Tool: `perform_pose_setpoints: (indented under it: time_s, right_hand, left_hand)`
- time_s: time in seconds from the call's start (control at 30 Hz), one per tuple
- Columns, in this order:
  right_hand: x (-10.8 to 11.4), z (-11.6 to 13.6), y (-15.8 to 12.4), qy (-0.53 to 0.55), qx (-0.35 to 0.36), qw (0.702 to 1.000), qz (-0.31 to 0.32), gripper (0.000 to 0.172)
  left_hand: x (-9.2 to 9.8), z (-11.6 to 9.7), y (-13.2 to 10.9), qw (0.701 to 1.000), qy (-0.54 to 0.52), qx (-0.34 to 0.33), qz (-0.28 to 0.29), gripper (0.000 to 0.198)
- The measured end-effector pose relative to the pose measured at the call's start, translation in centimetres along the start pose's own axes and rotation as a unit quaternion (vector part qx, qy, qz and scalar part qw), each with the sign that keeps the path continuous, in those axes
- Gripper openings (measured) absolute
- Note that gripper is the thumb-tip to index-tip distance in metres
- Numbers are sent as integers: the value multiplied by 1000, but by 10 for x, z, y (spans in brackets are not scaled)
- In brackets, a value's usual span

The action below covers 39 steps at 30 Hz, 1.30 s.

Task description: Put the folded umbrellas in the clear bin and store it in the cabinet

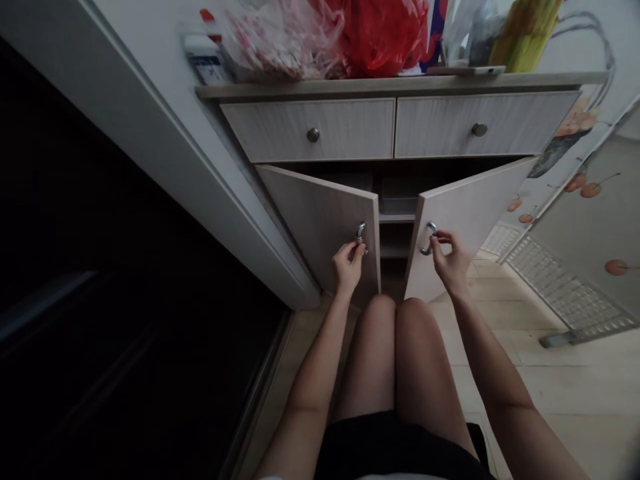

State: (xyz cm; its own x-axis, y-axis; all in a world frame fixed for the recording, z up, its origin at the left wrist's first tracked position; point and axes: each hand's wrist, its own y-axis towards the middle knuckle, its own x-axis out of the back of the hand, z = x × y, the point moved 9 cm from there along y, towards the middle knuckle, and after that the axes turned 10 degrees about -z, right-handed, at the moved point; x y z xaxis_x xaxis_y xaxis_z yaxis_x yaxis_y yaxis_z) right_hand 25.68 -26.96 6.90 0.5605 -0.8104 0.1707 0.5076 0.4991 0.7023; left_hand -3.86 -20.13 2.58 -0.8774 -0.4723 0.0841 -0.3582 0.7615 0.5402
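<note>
A pale wooden cabinet has two lower doors, both partly swung out toward me. My left hand pinches the metal handle of the left door. The curved handle of the right door is between the fingers of my right hand. Through the gap between the doors a shelf shows inside, and the rest of the interior is dark. Two drawers with round knobs, the left drawer and the right drawer, sit closed above.
On the cabinet top stand a white bottle, a clear plastic bag, a red bag and a yellow package. My knees are close to the doors. A cherry-patterned panel stands at the right.
</note>
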Motion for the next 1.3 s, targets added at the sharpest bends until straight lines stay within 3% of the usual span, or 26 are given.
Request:
perform_pose_setpoints:
  time_s: [0.13, 0.27, 0.4, 0.67, 1.3]
  right_hand:
    - [-52, 2, 11, -39, -29, 998, 34, 37]
    - [-78, 2, 21, -62, -34, 997, 22, 35]
    - [-101, -5, 29, -62, -45, 997, 27, 34]
    - [-136, -17, 46, -71, -48, 996, 30, 40]
    - [-163, -24, 64, -89, -62, 994, 33, 28]
  left_hand:
    - [-51, 5, 25, 998, 30, 17, 52, 24]
    - [-74, -2, 45, 986, 140, 17, 87, 23]
    - [-86, -12, 57, 968, 235, 1, 92, 27]
    - [-110, -10, 74, 961, 258, 0, 101, 29]
    - [-130, 0, 97, 958, 262, 6, 118, 26]
